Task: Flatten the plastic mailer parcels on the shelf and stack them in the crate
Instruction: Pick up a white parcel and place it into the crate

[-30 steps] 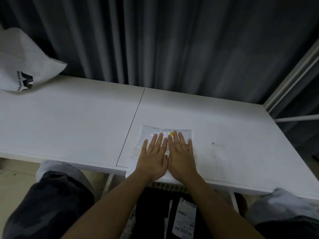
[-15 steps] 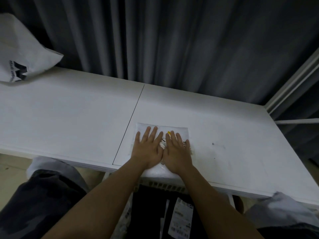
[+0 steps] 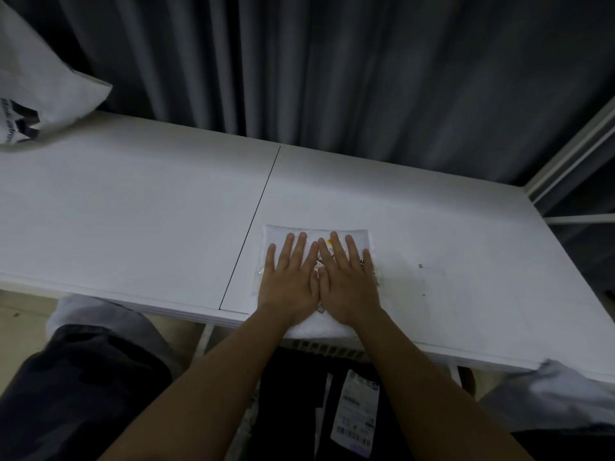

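You are pressing your left hand and right hand, fingers spread flat, on the mailer overhanging the shelf front edge, so uneven pressure risks sliding it off.

White shelf with a thin dark seam line and a few small dark specks at right. Mailer parcel translucent white, small yellow spot, black print on a white label partly hidden. Second bag at far left white with a black logo. Curtain dark grey, vertical folds. Below the shelf edge, white label with black barcodes on black plastic. Frame post white.
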The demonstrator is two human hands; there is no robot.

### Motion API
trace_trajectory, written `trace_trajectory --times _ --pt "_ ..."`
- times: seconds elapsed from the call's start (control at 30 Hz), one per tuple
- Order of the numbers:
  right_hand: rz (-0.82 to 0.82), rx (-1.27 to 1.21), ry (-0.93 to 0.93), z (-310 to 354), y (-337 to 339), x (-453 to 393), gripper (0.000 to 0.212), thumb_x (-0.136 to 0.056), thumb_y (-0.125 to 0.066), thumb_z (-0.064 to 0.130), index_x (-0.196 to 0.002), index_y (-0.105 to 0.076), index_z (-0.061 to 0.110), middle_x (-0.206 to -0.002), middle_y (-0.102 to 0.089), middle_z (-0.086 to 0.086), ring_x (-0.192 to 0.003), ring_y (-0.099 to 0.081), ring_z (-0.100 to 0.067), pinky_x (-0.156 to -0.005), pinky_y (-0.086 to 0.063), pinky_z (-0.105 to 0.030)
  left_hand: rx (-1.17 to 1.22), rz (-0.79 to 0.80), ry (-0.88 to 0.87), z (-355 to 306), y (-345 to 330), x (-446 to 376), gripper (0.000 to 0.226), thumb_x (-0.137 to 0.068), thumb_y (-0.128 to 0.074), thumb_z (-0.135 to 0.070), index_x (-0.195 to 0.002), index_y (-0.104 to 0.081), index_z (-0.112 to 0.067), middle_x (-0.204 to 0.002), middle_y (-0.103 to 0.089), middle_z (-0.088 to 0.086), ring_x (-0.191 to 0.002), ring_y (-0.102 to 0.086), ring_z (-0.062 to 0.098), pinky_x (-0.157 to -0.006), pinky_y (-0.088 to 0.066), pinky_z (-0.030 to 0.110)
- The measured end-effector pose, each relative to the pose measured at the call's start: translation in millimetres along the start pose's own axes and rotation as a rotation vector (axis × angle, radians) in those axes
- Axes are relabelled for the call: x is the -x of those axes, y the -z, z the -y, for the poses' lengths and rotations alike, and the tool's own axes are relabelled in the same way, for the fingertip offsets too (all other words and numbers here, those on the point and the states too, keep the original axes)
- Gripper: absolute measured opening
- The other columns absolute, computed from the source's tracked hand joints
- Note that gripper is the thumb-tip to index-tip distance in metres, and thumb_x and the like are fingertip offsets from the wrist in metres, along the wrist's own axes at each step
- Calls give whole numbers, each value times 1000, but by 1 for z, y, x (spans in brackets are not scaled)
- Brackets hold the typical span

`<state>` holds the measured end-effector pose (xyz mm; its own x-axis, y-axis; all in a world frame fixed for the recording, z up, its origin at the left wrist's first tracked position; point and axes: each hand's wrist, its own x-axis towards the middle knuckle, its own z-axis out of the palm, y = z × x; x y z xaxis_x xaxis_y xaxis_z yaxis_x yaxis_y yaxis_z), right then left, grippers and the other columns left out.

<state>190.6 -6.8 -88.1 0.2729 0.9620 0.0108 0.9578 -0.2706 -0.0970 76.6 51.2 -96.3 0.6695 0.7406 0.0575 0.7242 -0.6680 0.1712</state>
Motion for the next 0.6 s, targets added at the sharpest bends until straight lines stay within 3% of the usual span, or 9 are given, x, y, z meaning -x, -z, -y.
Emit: trace_trajectory --times 0.6 --pt "14 9 -5 -3 -13 -2 77 -81 16 48 -153 -1 28 -161 9 3 -147 14 -20 -118 8 -47 -49 41 18 1 -12 -3 77 -78 23 -45 -151 14 -22 -158 21 5 -144 24 24 -117 13 47"
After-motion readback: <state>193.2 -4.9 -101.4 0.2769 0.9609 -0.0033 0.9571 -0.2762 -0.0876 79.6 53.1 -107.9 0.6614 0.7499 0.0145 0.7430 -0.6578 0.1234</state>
